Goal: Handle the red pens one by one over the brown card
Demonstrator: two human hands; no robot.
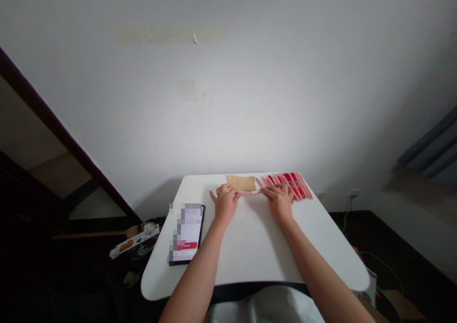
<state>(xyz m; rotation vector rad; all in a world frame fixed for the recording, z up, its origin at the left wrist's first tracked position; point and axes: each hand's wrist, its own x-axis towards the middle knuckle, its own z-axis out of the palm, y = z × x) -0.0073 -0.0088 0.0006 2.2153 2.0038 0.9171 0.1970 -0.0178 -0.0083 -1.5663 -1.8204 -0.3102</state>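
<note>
A slim pink-and-white pen-like stick lies crosswise between my hands. My left hand pinches its left end, with the thumb and one finger spread off to the side. At its right end, the fingertips of my right hand close on the stick. Just beyond the stick is a tan, paper-like rectangle. Several red and pink pen-like sticks lie side by side in a slanted row at the far right, partly covered by my right hand.
A phone with a lit screen, partly pixelated, rests on the left of the white table. The table's far edge is near a pale wall. On the floor at left is a long printed box; a green cable runs at right.
</note>
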